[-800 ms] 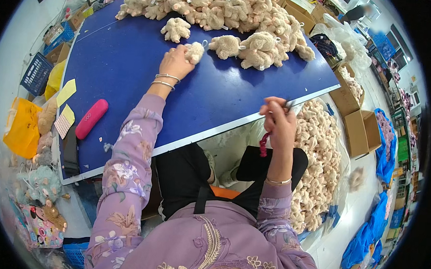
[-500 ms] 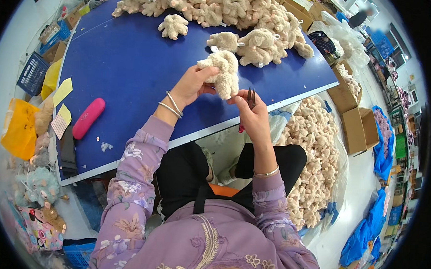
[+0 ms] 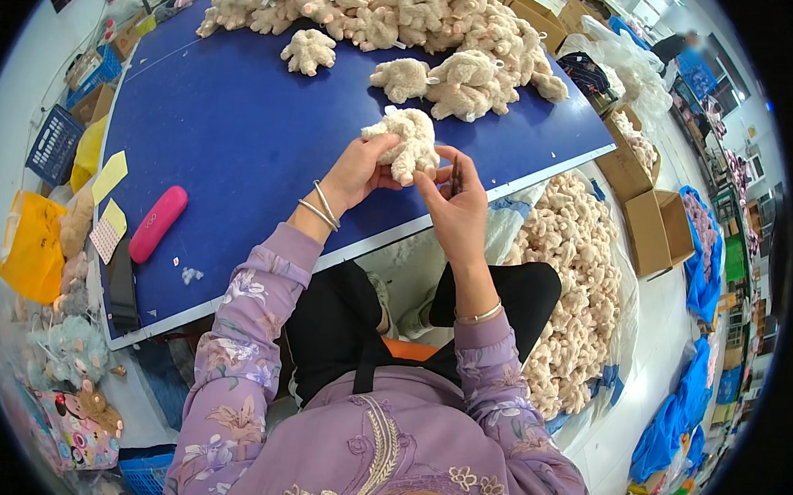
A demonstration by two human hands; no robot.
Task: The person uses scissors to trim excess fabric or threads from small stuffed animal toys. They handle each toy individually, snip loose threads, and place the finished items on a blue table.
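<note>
My left hand (image 3: 357, 171) is closed on a cream plush toy (image 3: 408, 140), thumb on top, holding it just above the near part of the blue table (image 3: 268, 153). A white tag sticks out at the toy's far side. My right hand (image 3: 458, 208) is closed around small dark thread snips (image 3: 457, 176), tucked against the fingers. Its thumb and fingertips are at the toy's right lower end, touching or very close to it. Beyond my hands lies a loose plush piece (image 3: 399, 79) beside a heap of similar plush toys (image 3: 424, 19).
A pink case (image 3: 159, 224) and yellow paper slips (image 3: 110, 177) lie at the table's left side. Right of my knees sits a large bag full of plush pieces (image 3: 576, 291). An open cardboard box (image 3: 649, 232) stands farther right. Blue crates (image 3: 58, 140) are at the left.
My right hand has turned and risen slightly, bringing its fingers onto the toy's end; the snips now lie back within the hand. The toy has tilted in my left hand.
</note>
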